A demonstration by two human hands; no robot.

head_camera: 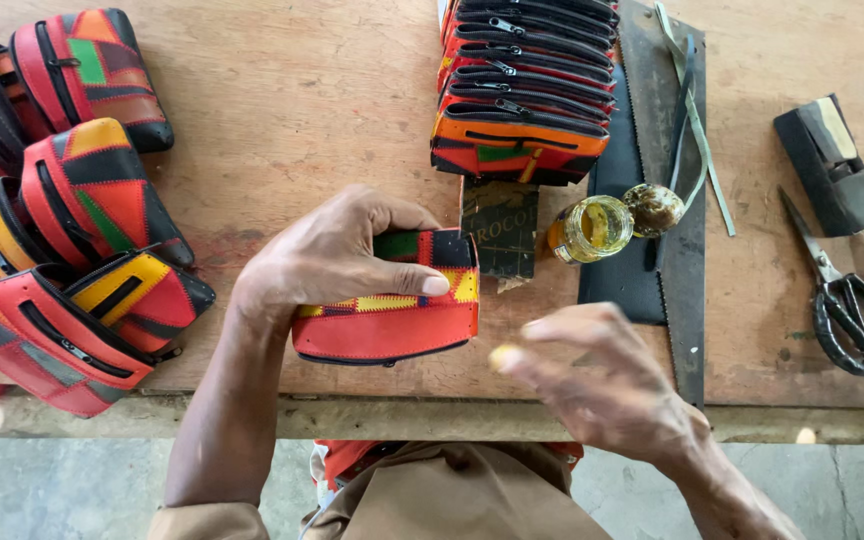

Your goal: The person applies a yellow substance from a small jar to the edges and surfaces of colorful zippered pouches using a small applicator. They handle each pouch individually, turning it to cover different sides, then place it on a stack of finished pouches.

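Red leather, patched with yellow, green and black, makes up the pouch (387, 318) pinned at the near edge of the wooden tabletop (302, 110). The left hand (327, 258) lies over its top, fingers curled down the far side and the thumb pressed flat along the front seam, so the pouch sits under and just in front of that palm. The right hand (602, 375) hovers just to the right of the pouch, not touching it, fingers loosely spread and holding nothing; it is blurred, and a yellowish smear shows on one fingertip.

The likely risk is mess. If that smear is glue, a careless touch could mark the red face of the pouch. Just beyond the right hand an open jar (592, 228) of amber liquid stands beside its lid (654, 208), and a sweep of the wrist could tip it. The pouch also overhangs close to the edge and could slide off if the left hand eases.

Farther back, a saw blade (680, 200) lies flat, a row of finished pouches (527, 85) stands upright, more pouches (72, 210) are heaped at the left, and scissors (842, 300) rest at the far right.
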